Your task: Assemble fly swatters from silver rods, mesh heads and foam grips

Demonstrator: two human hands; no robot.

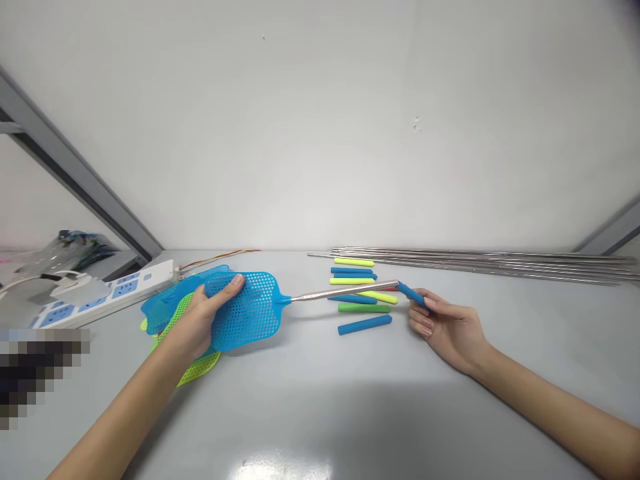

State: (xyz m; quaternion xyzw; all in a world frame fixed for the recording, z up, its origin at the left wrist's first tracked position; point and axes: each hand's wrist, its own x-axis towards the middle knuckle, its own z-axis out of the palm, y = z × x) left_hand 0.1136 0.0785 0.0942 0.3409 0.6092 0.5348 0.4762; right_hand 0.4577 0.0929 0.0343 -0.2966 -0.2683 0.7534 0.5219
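My left hand (193, 327) is closed on the blue mesh head of a fly swatter (255, 312), thumb on top. A short metal rod (345, 291) runs from that head to the right. At its far end, my right hand (450, 327) pinches a blue handle sleeve (411, 293). The sleeve's tip meets the rod end at a slight angle; I cannot tell whether the rod is inside it. Below and beside my left hand lie more swatter heads, among them a green one (203, 367). Several loose sleeves, including a blue one (365, 325) and a green one (364, 308), lie beneath the rod.
Long thin metal rods (480, 259) lie along the wall at the back right. A white power strip (125, 287) with a plugged-in adapter stands at the left. Thin red and yellow wires (220, 256) lie behind the swatter heads. Grey frame posts (75, 167) border the table (310, 400).
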